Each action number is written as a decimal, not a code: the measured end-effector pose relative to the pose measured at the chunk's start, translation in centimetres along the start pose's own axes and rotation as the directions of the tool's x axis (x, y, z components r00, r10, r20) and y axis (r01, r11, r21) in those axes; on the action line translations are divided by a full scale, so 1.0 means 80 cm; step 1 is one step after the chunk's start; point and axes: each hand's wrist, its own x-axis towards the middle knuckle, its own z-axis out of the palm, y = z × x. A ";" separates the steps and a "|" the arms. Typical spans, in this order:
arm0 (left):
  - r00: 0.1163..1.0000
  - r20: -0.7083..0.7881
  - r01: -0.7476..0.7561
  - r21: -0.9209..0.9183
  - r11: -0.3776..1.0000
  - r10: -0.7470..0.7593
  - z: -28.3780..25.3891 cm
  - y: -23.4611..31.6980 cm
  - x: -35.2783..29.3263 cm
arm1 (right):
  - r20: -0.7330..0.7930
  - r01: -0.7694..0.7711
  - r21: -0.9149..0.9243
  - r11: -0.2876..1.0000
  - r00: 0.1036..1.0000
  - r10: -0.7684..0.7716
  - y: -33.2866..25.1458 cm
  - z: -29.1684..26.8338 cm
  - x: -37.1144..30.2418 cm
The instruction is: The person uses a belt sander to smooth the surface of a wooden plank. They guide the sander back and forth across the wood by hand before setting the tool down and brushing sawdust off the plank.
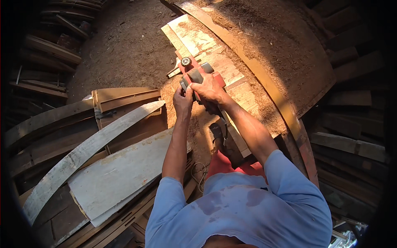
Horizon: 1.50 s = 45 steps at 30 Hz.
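Note:
A red and black electric hand planer [219, 79], with a round black knob on its front end, is held over a pale wooden board [194, 36] dusted with shavings. My right hand [210, 89] is wrapped round its rear grip. Against the planer's left side is my left hand [183, 100], its thumb and fingers closed on the black part there. The planer's underside is hidden, so I cannot tell whether it touches the board. A dark cord [225, 126] hangs behind it toward my legs.
A long curved plank [264, 80] runs along the right of the board, beside a broad shavings-covered panel [297, 70]. At left lie a curved whitish plank [95, 149] and a wide grey-white board [124, 171]. Stacked timber [47, 49] lines both sides.

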 end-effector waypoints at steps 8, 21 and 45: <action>1.000 0.002 0.022 0.195 0.981 -0.023 0.007 -0.004 -0.035 | 0.023 -0.030 0.050 0.998 0.999 0.028 0.026 -0.008 -0.026; 0.985 0.018 0.158 0.324 0.933 -0.173 0.064 -0.028 -0.427 | 0.080 -0.340 -0.030 0.940 0.936 0.342 0.078 -0.064 -0.412; 0.999 0.017 -0.030 0.011 0.999 0.030 0.001 -0.007 0.004 | 0.103 -0.064 0.012 0.998 0.993 0.062 0.012 -0.005 0.006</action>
